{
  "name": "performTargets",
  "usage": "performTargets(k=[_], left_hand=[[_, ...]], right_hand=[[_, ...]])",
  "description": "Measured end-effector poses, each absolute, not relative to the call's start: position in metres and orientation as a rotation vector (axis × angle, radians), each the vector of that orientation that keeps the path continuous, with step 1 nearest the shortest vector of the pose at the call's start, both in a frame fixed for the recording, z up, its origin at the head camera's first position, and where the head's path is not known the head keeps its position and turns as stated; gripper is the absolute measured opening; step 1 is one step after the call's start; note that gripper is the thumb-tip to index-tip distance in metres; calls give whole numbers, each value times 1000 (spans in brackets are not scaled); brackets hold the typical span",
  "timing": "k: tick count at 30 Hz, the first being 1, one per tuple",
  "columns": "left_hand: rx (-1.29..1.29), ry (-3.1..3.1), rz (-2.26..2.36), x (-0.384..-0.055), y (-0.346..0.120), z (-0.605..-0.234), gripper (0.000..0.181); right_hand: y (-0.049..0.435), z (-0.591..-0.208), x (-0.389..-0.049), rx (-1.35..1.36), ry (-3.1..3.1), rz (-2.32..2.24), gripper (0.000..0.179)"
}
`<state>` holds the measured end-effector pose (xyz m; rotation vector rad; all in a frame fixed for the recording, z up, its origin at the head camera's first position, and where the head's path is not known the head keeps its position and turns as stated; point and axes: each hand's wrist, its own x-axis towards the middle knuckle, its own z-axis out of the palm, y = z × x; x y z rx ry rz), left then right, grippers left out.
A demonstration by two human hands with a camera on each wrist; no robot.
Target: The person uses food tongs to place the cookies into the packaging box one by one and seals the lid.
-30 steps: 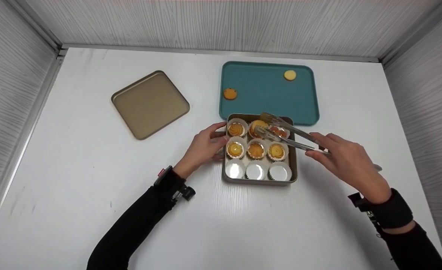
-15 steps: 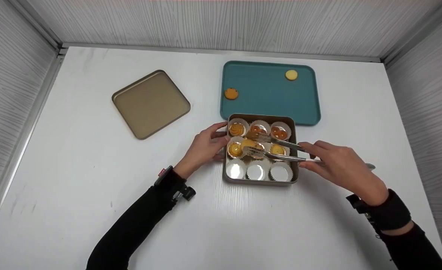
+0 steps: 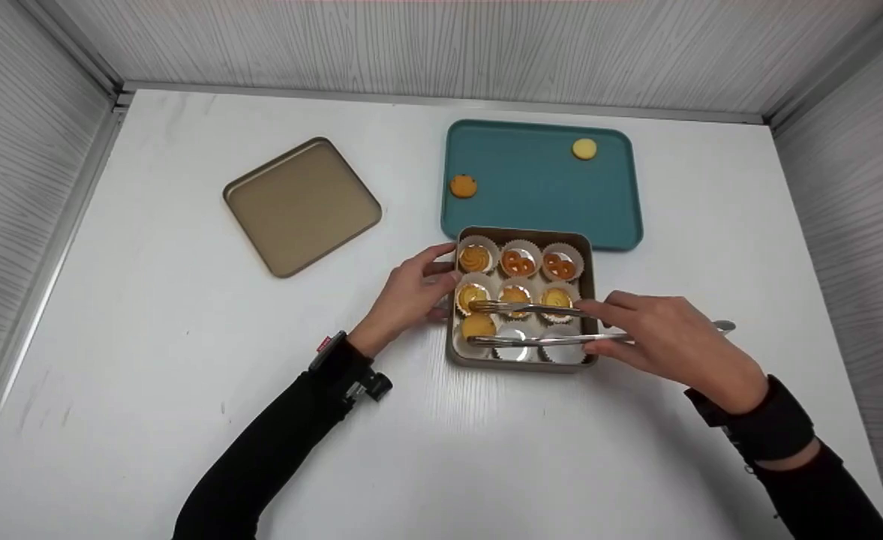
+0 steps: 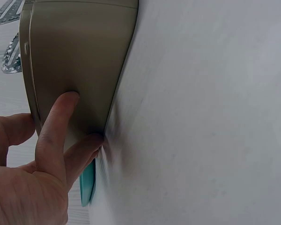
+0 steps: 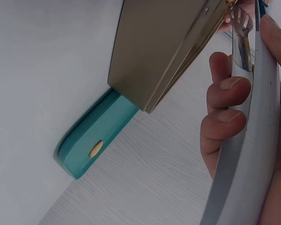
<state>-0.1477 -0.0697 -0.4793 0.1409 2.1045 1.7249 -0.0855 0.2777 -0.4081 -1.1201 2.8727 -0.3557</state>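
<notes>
In the head view, a rectangular metal tin (image 3: 522,364) holds rows of white paper cups. My left hand (image 3: 413,289) rests against the tin's left wall, its fingertips touching the outside, as the left wrist view also shows. The right hand (image 3: 670,341) grips silver tongs (image 3: 546,341) reaching in over the tin's right wall. Their slotted tips are spread apart, and a round golden cookie (image 3: 478,327) lies between them at the front-left paper cup. Behind it are cups with a swirl cookie (image 3: 475,259), pretzel-shaped pieces (image 3: 518,262) and yellow cookies (image 3: 557,298). Two front-row cups hold nothing.
A teal tray (image 3: 539,187) lies behind the tin, with a brown cookie (image 3: 463,186) at its left and a pale yellow cookie (image 3: 584,148) at its back right. A shallow gold-brown tray (image 3: 302,206) sits to the left. Panel walls (image 3: 441,49) border the white table.
The tongs have carried the golden cookie from the back middle of the tin toward the front-left cup, and their tips have spread apart. The left hand stays at the tin's wall.
</notes>
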Motion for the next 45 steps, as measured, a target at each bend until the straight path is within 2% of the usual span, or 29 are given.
performTargets(k=[9,34,45], left_hand=[[189,2181,1675,-148,-69,-479,55],[174,2183,1687,-148,-69,-478,55],[140,2101,1741,-146,-70,-478,55]], right_hand=[[271,-409,-87,-1156,2843,-353,47],[264,-411,-89,-1137,2840,-262,56],[276,-414,-95,-1107,2919,-429,53]])
